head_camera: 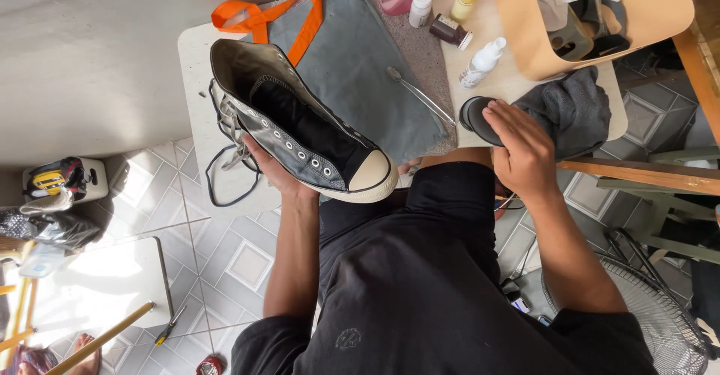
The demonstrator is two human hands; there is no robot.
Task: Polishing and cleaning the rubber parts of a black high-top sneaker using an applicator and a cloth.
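Grey high-top sneaker (300, 131) cradled sole-down in left hand (274, 172), opening upward; right hand (521, 154) fingers pressed on round black tin (474, 118), steadying it on counter (196, 120).

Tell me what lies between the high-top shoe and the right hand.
In the head view, a grey tote bag with a thin metal tool on it lies between the shoe and right hand.

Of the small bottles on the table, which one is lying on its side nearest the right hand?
The white spray bottle, tipped over just above the right hand. The white-capped bottle and yellow bottle stand farther back.
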